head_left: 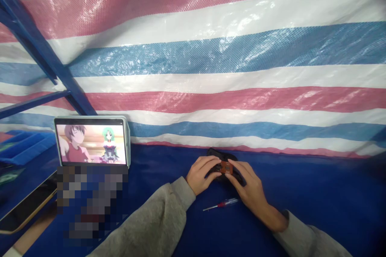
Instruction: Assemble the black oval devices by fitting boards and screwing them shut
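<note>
My left hand (205,173) and my right hand (249,178) meet over the blue table, each with thumb and fingers closed in a pinch. Between their fingertips is a small orange-brown rectangular board (226,167), gripped at its left and right ends. Dark small parts show on it, too fine to make out. Right behind and beneath lies a black object (212,152), partly covered by my hands, its kind unclear. Nearer to me, a small screwdriver (221,204) with a clear and red handle rests on the table, its tip pointing left, touched by neither hand.
A tablet (92,144) in a pale case stands at the left, playing a cartoon. Beside it another person's forearm (37,227) reaches in by a dark phone (28,202). Blue trays (28,146) and a blue metal frame (45,48) are farther left. Striped sheeting (211,60) hangs behind the table.
</note>
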### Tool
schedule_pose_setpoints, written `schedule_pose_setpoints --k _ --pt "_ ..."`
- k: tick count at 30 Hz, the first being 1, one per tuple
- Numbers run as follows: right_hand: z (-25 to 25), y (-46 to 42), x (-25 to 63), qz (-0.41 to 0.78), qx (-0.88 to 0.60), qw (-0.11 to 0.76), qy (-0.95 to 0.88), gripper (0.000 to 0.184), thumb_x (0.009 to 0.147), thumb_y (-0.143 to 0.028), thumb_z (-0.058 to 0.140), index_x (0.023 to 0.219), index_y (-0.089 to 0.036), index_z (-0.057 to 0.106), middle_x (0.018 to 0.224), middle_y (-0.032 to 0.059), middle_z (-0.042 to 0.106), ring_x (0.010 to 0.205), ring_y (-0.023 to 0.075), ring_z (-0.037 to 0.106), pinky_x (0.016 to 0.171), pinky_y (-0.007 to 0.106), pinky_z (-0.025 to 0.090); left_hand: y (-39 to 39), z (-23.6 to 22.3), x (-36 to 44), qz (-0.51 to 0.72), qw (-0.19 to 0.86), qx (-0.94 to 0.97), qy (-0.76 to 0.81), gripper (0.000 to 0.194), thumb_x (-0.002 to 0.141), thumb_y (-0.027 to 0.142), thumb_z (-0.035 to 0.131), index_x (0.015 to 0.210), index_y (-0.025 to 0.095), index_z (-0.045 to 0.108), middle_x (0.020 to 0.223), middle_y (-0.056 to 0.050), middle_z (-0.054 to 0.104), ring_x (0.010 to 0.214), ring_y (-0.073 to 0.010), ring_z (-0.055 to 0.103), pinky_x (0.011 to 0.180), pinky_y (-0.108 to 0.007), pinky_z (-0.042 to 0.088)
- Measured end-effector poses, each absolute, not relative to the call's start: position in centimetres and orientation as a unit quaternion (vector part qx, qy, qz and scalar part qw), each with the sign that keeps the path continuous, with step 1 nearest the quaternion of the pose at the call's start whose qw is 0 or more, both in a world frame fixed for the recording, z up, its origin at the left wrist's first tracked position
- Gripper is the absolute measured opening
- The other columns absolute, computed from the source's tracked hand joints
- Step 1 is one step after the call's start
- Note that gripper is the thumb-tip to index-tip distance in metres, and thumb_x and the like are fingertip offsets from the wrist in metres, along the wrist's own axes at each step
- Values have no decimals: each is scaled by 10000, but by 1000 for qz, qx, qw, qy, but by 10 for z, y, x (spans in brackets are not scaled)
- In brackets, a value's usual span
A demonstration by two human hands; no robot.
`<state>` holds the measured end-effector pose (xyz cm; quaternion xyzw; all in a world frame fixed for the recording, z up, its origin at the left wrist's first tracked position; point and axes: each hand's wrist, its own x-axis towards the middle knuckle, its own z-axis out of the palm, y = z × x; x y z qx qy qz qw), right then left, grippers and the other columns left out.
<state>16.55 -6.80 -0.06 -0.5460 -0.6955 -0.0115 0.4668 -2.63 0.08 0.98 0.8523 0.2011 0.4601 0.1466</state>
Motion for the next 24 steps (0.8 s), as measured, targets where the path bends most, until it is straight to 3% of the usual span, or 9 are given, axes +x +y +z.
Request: schedule_pose_setpoints --k 4,17,24 --pt "1 -68 166 -14 -552 478 -683 348 884 -340 563 1211 -229 607 1013 93 661 928 225 636 818 381 532 3 6 -26 468 156 850 185 355 957 250 514 1311 224 510 1245 -89 612 1136 -198 594 968 -368 521" --pt "12 -69 165 62 -551 500 -665 351 880 -321 571 1214 -221 612 1109 88 681 984 221 654 889 377 526 4 6 -25 494 143 838 183 316 962 205 503 1273 237 551 1255 -73 619 1104 -180 623 940 -355 550" --pt "8 -68 164 45 -560 505 -655 353 874 -358 568 1188 -214 638 1078 91 702 940 227 678 867 382 544 4 7 -25 491 144 842 170 315 966 164 477 1265 223 559 1267 -86 612 1107 -184 618 919 -364 556"
